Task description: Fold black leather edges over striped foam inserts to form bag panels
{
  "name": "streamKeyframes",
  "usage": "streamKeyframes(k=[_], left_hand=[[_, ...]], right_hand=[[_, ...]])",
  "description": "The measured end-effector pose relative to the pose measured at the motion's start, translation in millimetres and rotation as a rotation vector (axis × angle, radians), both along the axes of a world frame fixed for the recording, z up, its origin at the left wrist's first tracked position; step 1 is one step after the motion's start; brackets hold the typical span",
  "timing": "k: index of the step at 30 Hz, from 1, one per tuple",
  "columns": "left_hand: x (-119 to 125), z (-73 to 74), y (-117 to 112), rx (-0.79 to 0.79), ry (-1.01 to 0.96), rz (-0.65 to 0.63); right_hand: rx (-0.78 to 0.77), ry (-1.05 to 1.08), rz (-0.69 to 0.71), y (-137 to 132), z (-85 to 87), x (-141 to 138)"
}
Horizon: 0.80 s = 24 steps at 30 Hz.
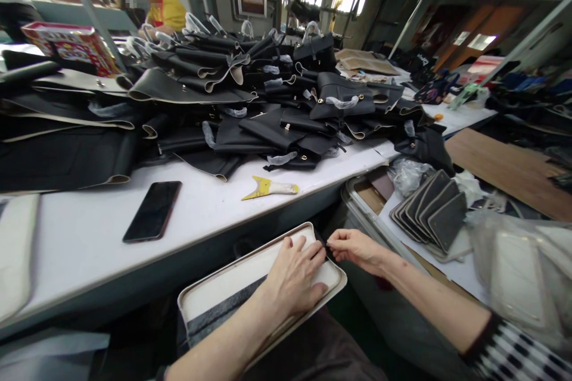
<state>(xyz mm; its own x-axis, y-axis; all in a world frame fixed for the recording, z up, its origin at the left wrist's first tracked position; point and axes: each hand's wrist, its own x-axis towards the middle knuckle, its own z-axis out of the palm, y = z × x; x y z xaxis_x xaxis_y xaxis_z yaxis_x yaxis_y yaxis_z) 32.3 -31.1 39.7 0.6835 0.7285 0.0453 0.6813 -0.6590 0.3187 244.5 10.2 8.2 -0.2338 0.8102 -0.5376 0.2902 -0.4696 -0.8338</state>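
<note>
A pale rectangular panel [232, 286] with a raised rim and a dark grey strip rests on my lap, tilted. My left hand [298, 271] lies on its inner face near the far right corner, fingers spread and pressing down. Just past that corner my right hand [353, 248] is closed in a pinch at the panel's edge. Whatever sits between those fingertips is too small to make out. On the table ahead are a yellow-and-white forked tool [270, 189] and a dark phone [152, 212], both apart from my hands.
Black leather bag pieces [268, 131] are heaped across the white table [89, 214]. To the right, a grey bin [370, 220] stands beside a stack of dark rounded panels [431, 211] and plastic wrapping [513, 268]. Another person [167, 9] in yellow is behind the heap.
</note>
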Motion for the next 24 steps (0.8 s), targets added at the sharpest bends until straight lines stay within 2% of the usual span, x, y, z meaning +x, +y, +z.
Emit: streamKeyframes(k=[2,6,10,13,16,19,22,24], left_hand=[[0.1,-0.6,-2.6,0.007,0.006,0.003],[-1.2,-6.2,-10.3,0.022,-0.034,0.044],[-2.9,-9.2,-15.9,-0.003,-0.086,0.073],[-10.0,-5.3,-18.4,-0.087,-0.159,0.100],[-28.9,1.5,-26.0,-0.152,-0.211,0.209],[-56.8,3.6,-42.3,-0.131,-0.189,0.372],[-79.1,-5.1,-60.4,-0.044,-0.151,0.475],[-84.3,-15.3,-68.0,0.042,-0.123,0.516]], right_hand=[[-0.091,0.068,0.038,7.6,-3.6,1.8],[-0.178,0.108,0.106,14.6,-9.0,-0.9],[-0.228,0.065,0.200,19.7,-7.6,-1.9],[-0.250,-0.010,0.276,26.1,-3.7,-2.3],[-0.282,-0.103,0.345,35.1,-1.2,-5.0],[-0.331,-0.185,0.399,45.7,-1.0,-8.8],[-0.382,-0.226,0.446,55.5,-2.4,-12.1],[-0.412,-0.239,0.473,60.0,-4.1,-13.0]])
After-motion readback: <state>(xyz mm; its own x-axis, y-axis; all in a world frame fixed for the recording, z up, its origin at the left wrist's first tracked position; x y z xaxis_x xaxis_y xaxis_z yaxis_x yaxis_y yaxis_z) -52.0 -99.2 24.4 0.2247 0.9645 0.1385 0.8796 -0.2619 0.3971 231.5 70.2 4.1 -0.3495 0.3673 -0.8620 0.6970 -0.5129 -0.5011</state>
